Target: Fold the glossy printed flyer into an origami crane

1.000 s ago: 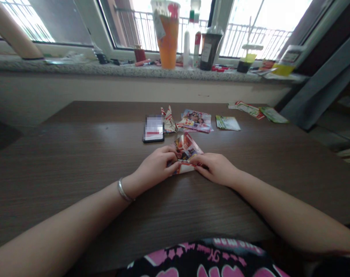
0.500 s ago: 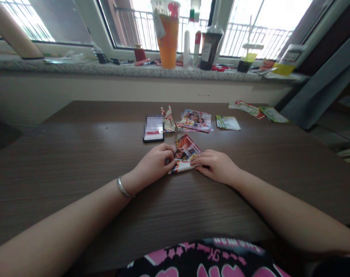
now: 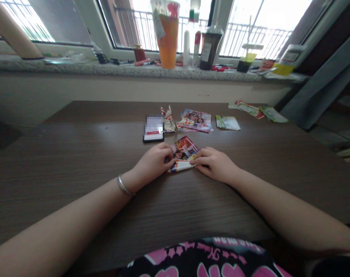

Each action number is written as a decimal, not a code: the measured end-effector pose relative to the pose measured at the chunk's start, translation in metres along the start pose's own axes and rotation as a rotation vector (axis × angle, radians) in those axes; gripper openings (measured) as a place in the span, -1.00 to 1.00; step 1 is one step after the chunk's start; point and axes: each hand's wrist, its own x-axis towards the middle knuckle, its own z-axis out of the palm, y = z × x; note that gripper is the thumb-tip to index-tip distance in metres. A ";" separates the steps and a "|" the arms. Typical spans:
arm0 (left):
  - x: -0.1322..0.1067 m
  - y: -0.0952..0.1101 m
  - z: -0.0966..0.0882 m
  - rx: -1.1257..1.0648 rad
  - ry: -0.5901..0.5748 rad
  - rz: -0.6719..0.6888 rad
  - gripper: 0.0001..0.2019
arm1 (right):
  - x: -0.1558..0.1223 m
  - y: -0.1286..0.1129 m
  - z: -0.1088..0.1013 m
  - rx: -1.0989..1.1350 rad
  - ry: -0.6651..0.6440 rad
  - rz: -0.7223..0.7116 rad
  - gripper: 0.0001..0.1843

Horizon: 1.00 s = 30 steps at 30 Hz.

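A printed sheet of paper (image 3: pixel 185 149) lies on the brown table in front of me, its near edge folded over so that a whitish strip shows. My left hand (image 3: pixel 156 158) grips its left side, fingers curled, the thumb at the fold. On the right, my right hand (image 3: pixel 213 163) pinches the other end of the folded strip between thumb and fingers. Just beyond stand a phone (image 3: pixel 153 129) with its screen lit and a folded paper figure (image 3: pixel 169 122) with pointed tips. The fingers hide both side edges of the sheet.
Printed leaflets (image 3: pixel 197 120) lie behind the sheet, with a small stack of green-white cards (image 3: pixel 228 122) to their right. More paper strips (image 3: pixel 250 109) rest at the far right. Along the windowsill (image 3: pixel 119 71) stand an orange drink cup (image 3: pixel 167 42), a dark cup (image 3: pixel 209 48) and bottles.
The sheet has shifted and turned slightly between my hands, and a red corner now shows below the fold at its left. Both hands have moved only a little and keep their grip.
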 end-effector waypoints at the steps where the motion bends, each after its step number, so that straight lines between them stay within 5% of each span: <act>1: 0.000 -0.001 0.000 -0.002 0.001 -0.002 -0.85 | 0.000 0.000 0.000 -0.004 0.002 -0.001 -0.78; 18: 0.000 0.003 -0.002 0.030 0.001 -0.015 -0.91 | 0.000 -0.005 -0.004 -0.072 -0.032 0.035 -0.74; 25: 0.000 0.008 -0.005 -0.028 -0.025 0.188 -0.85 | 0.000 -0.004 -0.004 -0.129 -0.038 0.035 -0.74; 30: -0.005 0.016 -0.011 0.130 -0.097 0.234 -0.79 | 0.000 -0.002 -0.002 -0.167 -0.026 0.061 -0.74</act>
